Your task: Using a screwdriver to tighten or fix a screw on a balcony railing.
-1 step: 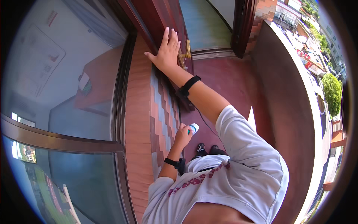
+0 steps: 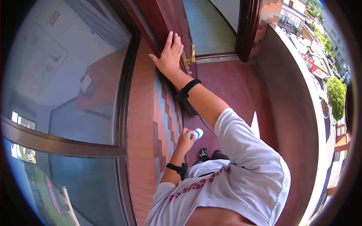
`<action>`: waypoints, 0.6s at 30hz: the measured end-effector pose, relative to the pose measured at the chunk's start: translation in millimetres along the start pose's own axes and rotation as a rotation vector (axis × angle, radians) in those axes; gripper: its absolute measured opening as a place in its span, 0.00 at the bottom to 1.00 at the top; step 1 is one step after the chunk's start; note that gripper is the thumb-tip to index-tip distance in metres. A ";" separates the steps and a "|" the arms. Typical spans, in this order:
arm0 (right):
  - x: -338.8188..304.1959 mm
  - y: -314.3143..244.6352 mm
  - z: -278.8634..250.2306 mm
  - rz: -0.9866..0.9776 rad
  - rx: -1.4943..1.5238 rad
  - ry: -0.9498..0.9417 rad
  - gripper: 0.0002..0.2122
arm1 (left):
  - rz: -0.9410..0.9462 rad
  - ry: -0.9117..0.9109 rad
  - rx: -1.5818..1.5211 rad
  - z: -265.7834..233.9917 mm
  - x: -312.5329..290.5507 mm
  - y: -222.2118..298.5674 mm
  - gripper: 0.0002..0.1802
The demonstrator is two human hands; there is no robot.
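While the right hand (image 2: 169,60) lies against the dark red door (image 2: 162,17), its fingers moderately spread and the thumb standing well out, the left hand (image 2: 184,142) has its fingers wrapped round a white bottle (image 2: 198,133), held low above the floor (image 2: 226,81) and near the tiled wall (image 2: 166,116); exactly how the hidden fingertips press, I cannot tell. Should the door swing, the flat palm could slide, since it grips no edge; the fingers might then knock the brass-coloured handle (image 2: 192,54) just beside them; the bottle could drop if the one-handed hold loosened, or be bumped on the wall if the left arm strayed sideways.

The door looks glossy and moulded, with long raised borders; the handle is shiny and metallic; the bottle seems to be smooth plastic, rounded at its end and ringed with blue; the wall carries stepped tiles in grey, pink and brown; the floor is a matt, worn red; the window (image 2: 83,180) is flat, reflective glass in a brown metal frame.
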State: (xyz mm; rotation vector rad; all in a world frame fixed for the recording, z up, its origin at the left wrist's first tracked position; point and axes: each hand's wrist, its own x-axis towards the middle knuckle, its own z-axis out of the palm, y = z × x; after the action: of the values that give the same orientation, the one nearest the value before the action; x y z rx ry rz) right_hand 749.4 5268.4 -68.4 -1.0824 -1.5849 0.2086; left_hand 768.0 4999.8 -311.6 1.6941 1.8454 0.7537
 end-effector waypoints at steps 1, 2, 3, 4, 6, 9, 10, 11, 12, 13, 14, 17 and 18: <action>1.0 12.1 21.6 0.011 -0.005 0.042 0.56 | -0.027 0.015 0.003 -0.7 3.0 -5.1 0.08; 1.6 22.2 33.8 -0.026 0.005 0.060 0.56 | 0.008 0.040 -0.006 -1.2 4.8 -10.2 0.08; 0.2 25.8 42.0 -0.058 0.017 0.078 0.57 | 0.041 0.061 -0.011 -4.4 5.9 -17.7 0.08; -0.6 24.5 42.5 -0.047 0.014 0.071 0.57 | 0.015 0.040 -0.022 -5.8 8.7 -21.8 0.08; 7.2 24.3 39.5 -0.029 0.019 0.065 0.57 | 0.007 0.020 -0.017 -3.1 18.2 -41.6 0.08; 11.9 31.1 20.2 -0.030 0.062 0.040 0.57 | -0.067 -0.038 -0.010 0.2 38.8 -53.1 0.09; 17.7 37.1 13.6 -0.038 0.102 0.017 0.56 | -0.062 -0.058 0.007 1.4 48.3 -53.5 0.09; 21.9 49.0 7.5 -0.038 0.085 0.021 0.56 | -0.051 -0.069 -0.001 4.3 56.7 -52.7 0.09; 27.6 65.3 -3.0 -0.076 0.116 0.028 0.57 | -0.025 -0.106 -0.004 6.7 66.2 -52.5 0.09; 32.0 78.3 -13.5 -0.113 0.150 0.028 0.57 | -0.007 -0.142 -0.007 8.6 73.8 -55.5 0.10; 37.6 91.5 -27.4 -0.077 0.129 -0.003 0.57 | 0.003 -0.151 -0.013 10.3 82.6 -58.5 0.10; 59.4 142.5 -69.5 -0.125 0.115 -0.001 0.58 | 0.003 -0.151 -0.045 20.1 109.9 -69.4 0.10; 66.5 159.7 -81.1 -0.078 0.209 -0.022 0.58 | 0.007 -0.158 -0.049 21.7 120.2 -71.2 0.10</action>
State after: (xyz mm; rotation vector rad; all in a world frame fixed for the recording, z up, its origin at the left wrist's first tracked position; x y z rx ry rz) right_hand 906.4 5373.0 -98.4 -0.8578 -1.5833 0.3265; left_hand 722.9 5116.3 -377.8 1.6790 1.7008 0.6431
